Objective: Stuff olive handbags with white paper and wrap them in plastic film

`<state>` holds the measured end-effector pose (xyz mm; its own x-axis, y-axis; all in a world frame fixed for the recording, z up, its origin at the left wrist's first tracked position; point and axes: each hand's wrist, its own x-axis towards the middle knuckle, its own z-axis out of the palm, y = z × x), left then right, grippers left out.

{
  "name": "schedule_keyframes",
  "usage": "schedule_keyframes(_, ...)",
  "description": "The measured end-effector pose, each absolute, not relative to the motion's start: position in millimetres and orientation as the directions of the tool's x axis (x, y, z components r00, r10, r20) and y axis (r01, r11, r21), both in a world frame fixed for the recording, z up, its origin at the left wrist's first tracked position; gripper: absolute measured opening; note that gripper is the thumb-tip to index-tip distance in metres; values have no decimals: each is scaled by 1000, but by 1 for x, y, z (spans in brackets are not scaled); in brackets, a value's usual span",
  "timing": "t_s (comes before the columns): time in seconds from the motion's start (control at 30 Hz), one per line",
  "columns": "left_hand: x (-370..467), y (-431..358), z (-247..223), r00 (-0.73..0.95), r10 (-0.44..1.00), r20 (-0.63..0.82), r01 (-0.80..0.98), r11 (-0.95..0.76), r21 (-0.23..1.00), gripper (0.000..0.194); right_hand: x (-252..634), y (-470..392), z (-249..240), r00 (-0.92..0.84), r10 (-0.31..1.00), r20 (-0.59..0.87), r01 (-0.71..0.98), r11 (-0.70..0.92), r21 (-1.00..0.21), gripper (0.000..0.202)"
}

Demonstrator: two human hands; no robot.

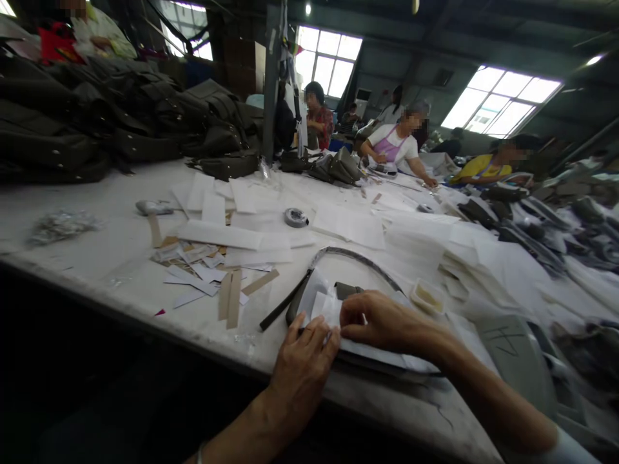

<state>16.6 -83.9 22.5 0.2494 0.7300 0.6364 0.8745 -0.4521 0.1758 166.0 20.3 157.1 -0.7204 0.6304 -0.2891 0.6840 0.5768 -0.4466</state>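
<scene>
A dark grey-green bag lies near the table's front edge, largely covered by white sheets. Its strap arches behind it, and a loose strap end points left. My left hand rests at the bag's front edge with its fingers apart, the tips on the white sheet. Just to the right, my right hand has its fingers curled together over the white material. Whatever lies between those fingertips is hidden.
Left of the bag are scattered paper and brown card strips. Behind it sits a tape roll; a small yellowish dish stands to its right. Dark bags pile up at back left. Several people work farther back.
</scene>
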Motion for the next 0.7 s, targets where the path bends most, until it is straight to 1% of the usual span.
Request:
schedule_keyframes(0.13, 17, -82, 20, 237, 723, 649, 866, -460, 196, 37, 147, 42, 157, -714, 572, -405, 698, 632, -338, 9)
schedule_keyframes(0.23, 17, -81, 20, 234, 730, 642, 866, -457, 204, 39, 134, 53, 150, -717, 523, -460, 669, 702, -245, 12)
schedule_keyframes(0.37, 17, -82, 21, 228, 739, 634, 863, -454, 219, 41, 116, 62, 136, -725, 451, -520, 567, 820, -80, 14)
schedule_keyframes(0.5, 17, -81, 21, 214, 727, 653, 862, -455, 224, 42, 97, 61, 133, -712, 375, -594, 441, 897, 37, 12)
schedule_keyframes(0.6, 17, -80, 19, 206, 729, 653, 859, -455, 237, 41, 88, 56, 135, -745, 300, -596, 315, 945, 82, 21)
schedule_keyframes(0.7, 17, -78, 19, 199, 726, 658, 859, -453, 240, 41, 87, 56, 133, -792, 213, -572, 214, 975, 67, 21)
